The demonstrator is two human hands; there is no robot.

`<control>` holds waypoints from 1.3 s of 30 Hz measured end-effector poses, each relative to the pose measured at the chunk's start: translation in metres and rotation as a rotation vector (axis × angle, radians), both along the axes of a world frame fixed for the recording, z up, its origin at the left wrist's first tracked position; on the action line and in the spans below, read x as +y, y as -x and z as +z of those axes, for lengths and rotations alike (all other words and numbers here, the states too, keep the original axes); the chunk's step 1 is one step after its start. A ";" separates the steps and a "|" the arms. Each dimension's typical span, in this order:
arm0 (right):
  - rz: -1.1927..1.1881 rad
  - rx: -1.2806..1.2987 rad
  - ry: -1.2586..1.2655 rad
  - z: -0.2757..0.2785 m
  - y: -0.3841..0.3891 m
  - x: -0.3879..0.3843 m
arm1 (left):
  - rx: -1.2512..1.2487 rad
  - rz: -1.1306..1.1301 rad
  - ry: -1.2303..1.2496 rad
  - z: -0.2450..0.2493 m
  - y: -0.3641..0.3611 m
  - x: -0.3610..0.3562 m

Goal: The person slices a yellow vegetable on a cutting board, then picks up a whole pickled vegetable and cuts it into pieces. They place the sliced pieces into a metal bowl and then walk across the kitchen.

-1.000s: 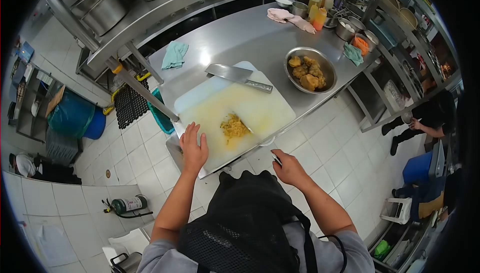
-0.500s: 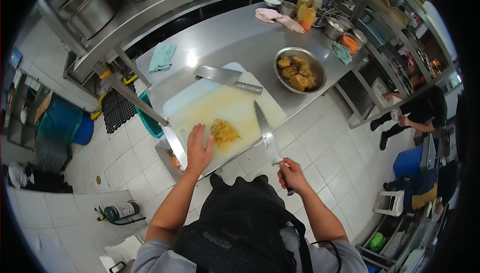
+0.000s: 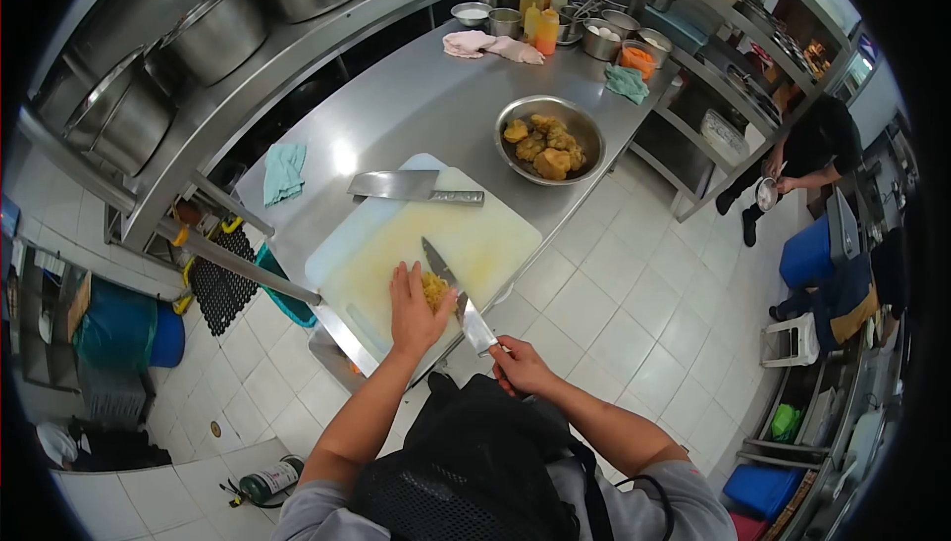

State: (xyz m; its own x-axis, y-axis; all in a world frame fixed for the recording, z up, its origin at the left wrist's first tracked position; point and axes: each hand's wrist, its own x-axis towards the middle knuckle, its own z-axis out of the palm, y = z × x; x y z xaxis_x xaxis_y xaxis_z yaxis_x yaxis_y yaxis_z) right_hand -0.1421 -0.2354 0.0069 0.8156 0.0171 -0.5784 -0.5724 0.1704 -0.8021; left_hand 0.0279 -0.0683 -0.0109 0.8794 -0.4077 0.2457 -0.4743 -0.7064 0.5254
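Observation:
My right hand (image 3: pixel 522 367) is closed round the handle of a chef's knife (image 3: pixel 476 327), its blade lying along the right side of a small heap of chopped yellow food (image 3: pixel 434 290). My left hand (image 3: pixel 415 315) lies at the heap's left side, fingers stretched out, partly covering it. The heap sits near the front edge of a pale cutting board (image 3: pixel 484 236). Across the board's far side rests a broad cleaver (image 3: pixel 396 184). To the right of the board, a metal bowl (image 3: pixel 593 129) holds several brownish-yellow chunks.
A teal cloth (image 3: pixel 284 173) lies on the steel table (image 3: pixel 396 95) at the left. Sauce bottles (image 3: pixel 547 32), pink cloths and small metal containers stand at the back. A shelf post (image 3: pixel 238 265) rises beside the board's left. Two people are at the far right, one holding a small bowl.
The knife has moved left from the board's right edge to the heap. My left hand now covers part of the food. The camera view has shifted.

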 end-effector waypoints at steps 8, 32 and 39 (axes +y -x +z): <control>0.059 -0.004 -0.043 -0.006 -0.017 0.035 | -0.065 -0.047 0.143 -0.004 -0.002 -0.006; 0.022 -0.402 0.460 0.064 -0.048 -0.029 | -0.165 0.080 0.711 0.061 -0.047 -0.115; 0.022 -0.490 0.448 0.067 -0.076 -0.165 | -0.222 0.090 0.700 0.068 -0.080 -0.247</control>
